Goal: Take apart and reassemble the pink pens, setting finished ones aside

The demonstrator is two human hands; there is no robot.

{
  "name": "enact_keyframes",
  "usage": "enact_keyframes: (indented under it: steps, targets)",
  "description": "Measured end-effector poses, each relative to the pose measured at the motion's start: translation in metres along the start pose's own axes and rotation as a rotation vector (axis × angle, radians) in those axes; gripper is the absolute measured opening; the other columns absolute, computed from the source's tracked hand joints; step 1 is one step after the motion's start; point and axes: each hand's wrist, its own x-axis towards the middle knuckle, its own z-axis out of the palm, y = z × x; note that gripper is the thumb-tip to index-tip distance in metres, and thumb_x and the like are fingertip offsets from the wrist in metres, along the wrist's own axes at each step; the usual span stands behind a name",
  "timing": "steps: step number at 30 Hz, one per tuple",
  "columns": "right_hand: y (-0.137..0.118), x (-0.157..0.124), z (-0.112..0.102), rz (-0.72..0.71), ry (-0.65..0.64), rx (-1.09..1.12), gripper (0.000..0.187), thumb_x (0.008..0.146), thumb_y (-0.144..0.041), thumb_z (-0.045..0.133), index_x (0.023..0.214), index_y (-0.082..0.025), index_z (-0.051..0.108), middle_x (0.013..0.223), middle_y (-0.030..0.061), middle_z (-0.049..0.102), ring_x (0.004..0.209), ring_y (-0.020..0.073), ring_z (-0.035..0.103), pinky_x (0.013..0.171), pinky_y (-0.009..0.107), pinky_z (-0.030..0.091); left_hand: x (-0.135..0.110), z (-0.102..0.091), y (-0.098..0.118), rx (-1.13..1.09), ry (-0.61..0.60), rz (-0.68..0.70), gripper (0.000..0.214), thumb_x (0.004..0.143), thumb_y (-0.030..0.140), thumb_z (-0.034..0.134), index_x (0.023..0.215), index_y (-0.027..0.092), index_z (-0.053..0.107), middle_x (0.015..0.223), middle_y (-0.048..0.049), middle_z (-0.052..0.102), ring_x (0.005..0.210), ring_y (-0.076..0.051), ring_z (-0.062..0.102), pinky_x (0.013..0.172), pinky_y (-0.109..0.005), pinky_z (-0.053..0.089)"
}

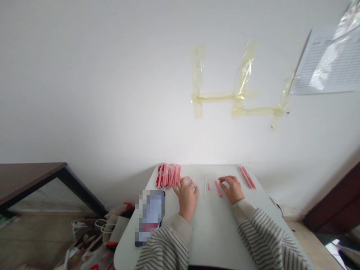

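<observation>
My left hand (186,197) is over the white table, just right of a bundle of pink and red pens (168,176). Its fingers are bent together around a small pink pen part (192,181), of which only a bit shows. My right hand (233,190) rests with curled fingers slightly apart, and nothing shows in them. By its fingertips lies a pink pen barrel (218,188). Between the hands are a thin clear-white refill (205,188) and a short pink piece (208,186). Two pink pens or barrels (247,177) lie to the right.
A phone (152,213), blurred out, lies on the left of the white table (210,232). The wall with yellowed tape (216,98) stands right behind. Bags and clutter (104,240) cover the floor at left, below a dark brown table (30,176).
</observation>
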Motion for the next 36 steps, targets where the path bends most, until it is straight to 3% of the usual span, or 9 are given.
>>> enact_keyframes:
  steps: [4, 9, 25, 36]
  targets:
    - [0.006, 0.0, 0.0, 0.077, -0.019, -0.066, 0.029, 0.087, -0.029, 0.056, 0.109, -0.027, 0.075, 0.116, 0.0053, 0.075, 0.12, 0.0304, 0.054, 0.104, 0.051, 0.043, -0.001, 0.004, -0.002, 0.017, -0.027, 0.0, 0.013, 0.084, 0.02, 0.066, 0.077, 0.025, 0.075, 0.127, -0.006, 0.061, 0.129, -0.031, 0.047, 0.116, -0.072, 0.021]
    - [0.01, -0.001, 0.003, 0.074, -0.04, -0.126, 0.034, 0.087, -0.027, 0.055, 0.115, -0.028, 0.074, 0.127, 0.0032, 0.072, 0.121, 0.029, 0.054, 0.104, 0.05, 0.043, -0.001, 0.007, -0.004, 0.029, -0.066, 0.009, 0.008, 0.082, 0.021, 0.07, 0.077, 0.026, 0.074, 0.128, -0.0058, 0.061, 0.129, -0.031, 0.046, 0.115, -0.074, 0.02]
    - [0.016, -0.002, 0.007, 0.092, -0.074, -0.156, 0.035, 0.088, -0.023, 0.052, 0.116, -0.029, 0.073, 0.13, 0.0014, 0.071, 0.12, 0.0292, 0.052, 0.105, 0.051, 0.043, -0.002, 0.01, -0.006, 0.025, -0.097, 0.018, 0.006, 0.076, 0.021, 0.076, 0.074, 0.026, 0.073, 0.125, -0.0045, 0.061, 0.13, -0.032, 0.045, 0.114, -0.076, 0.018]
    - [0.014, -0.002, 0.004, 0.091, -0.085, -0.168, 0.035, 0.09, -0.024, 0.051, 0.114, -0.03, 0.075, 0.13, 0.0012, 0.071, 0.119, 0.0297, 0.054, 0.104, 0.053, 0.044, -0.002, 0.007, -0.006, 0.033, -0.087, 0.025, 0.004, 0.08, 0.025, 0.076, 0.082, 0.028, 0.076, 0.126, -0.0056, 0.063, 0.131, -0.035, 0.045, 0.114, -0.072, 0.023]
